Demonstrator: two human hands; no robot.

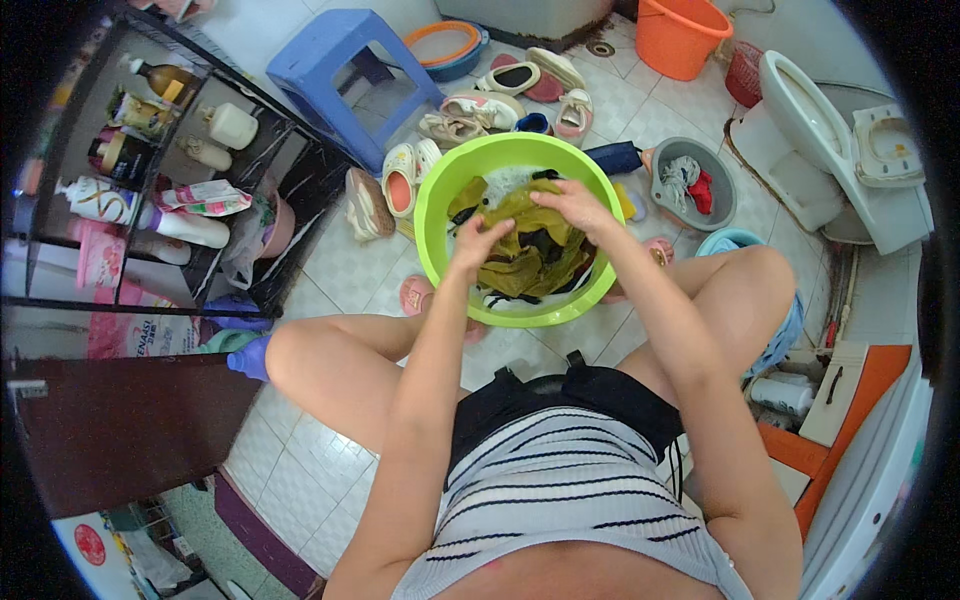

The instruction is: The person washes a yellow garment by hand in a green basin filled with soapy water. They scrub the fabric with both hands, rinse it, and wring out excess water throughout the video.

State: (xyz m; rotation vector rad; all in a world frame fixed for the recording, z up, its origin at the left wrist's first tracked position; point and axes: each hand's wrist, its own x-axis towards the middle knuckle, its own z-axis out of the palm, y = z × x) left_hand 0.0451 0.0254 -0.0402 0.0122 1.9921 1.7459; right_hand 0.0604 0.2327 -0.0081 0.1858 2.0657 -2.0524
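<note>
A lime-green plastic basin [433, 225] stands on the floor between my feet, with sudsy water and wet clothes in it. An olive-green garment [529, 259] covers much of the pile; dark and striped cloth shows around it. My left hand [480, 241] grips this garment at its left side, thumb on top. With its fingers over the upper right part, my right hand [574, 206] holds the same garment. The cloth between both hands is partly lifted and spread. White suds [517, 180] show at the basin's far side.
Several shoes [484, 109] and a blue plastic stool [322, 67] lie beyond the basin. To the right are a grey tub [720, 208] with clothes, a toilet [825, 142] and an orange bucket [679, 41]. A black shelf [161, 142] with bottles stands left.
</note>
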